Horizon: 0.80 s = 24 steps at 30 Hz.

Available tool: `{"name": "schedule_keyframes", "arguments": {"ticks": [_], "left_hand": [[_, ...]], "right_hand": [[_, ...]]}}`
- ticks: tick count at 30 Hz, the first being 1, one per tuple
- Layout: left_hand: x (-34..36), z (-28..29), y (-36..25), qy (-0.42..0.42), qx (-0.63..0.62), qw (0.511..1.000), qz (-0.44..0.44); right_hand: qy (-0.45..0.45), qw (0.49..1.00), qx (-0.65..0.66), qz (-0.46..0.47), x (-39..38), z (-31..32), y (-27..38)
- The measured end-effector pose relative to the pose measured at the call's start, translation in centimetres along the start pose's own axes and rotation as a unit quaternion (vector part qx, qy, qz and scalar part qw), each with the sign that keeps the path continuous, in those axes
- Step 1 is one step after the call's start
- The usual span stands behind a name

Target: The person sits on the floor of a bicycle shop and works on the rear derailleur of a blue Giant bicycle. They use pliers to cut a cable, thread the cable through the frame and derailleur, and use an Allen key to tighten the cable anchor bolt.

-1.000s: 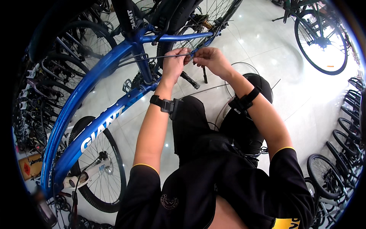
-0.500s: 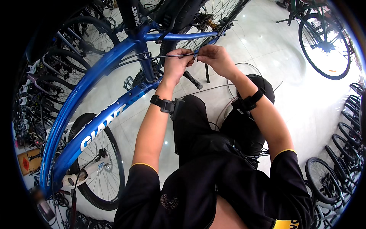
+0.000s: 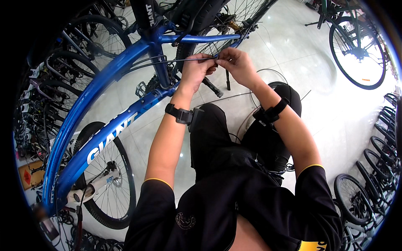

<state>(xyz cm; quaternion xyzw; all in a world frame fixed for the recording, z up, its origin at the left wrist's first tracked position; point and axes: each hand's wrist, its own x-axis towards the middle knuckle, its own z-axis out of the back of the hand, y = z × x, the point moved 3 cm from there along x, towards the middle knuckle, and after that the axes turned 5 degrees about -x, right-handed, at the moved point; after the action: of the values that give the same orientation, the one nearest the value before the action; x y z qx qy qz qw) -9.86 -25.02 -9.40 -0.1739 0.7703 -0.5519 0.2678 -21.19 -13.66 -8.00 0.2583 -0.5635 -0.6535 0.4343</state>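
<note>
The thin cable is pinched by left hand and right hand, best kept taut beside the blue frame.

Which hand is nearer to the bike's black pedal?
The left. The left hand pinches the thin cable just right of the pedal, above it in the picture; the right hand grips the cable's end farther right.

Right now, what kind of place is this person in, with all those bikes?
Most likely a bicycle shop or repair workshop. Rows of parked bicycles line the tiled floor, and both hands work a thin cable beside a blue bicycle frame.
</note>
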Motion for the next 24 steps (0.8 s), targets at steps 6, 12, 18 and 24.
{"name": "schedule_keyframes", "arguments": {"ticks": [6, 12, 18, 24], "left_hand": [[-0.1, 0.6, 0.9, 0.001, -0.025, 1.0, -0.017], [-1.1, -0.2, 0.6, -0.006, 0.043, 0.997, -0.059], [-1.9, -0.2, 0.2, 0.056, 0.079, 0.995, 0.002], [0.6, -0.6, 1.2, 0.051, -0.041, 0.995, -0.076]], "right_hand": [[-0.017, 0.986, -0.095, -0.138, -0.9, -1.6, -0.1], [0.035, 0.954, 0.129, -0.269, -1.8, -1.4, -0.2], [0.022, 0.954, 0.152, -0.257, -2.3, -1.3, -0.2], [0.043, 0.956, 0.126, -0.26, -3.3, -1.7, -0.2]]}}
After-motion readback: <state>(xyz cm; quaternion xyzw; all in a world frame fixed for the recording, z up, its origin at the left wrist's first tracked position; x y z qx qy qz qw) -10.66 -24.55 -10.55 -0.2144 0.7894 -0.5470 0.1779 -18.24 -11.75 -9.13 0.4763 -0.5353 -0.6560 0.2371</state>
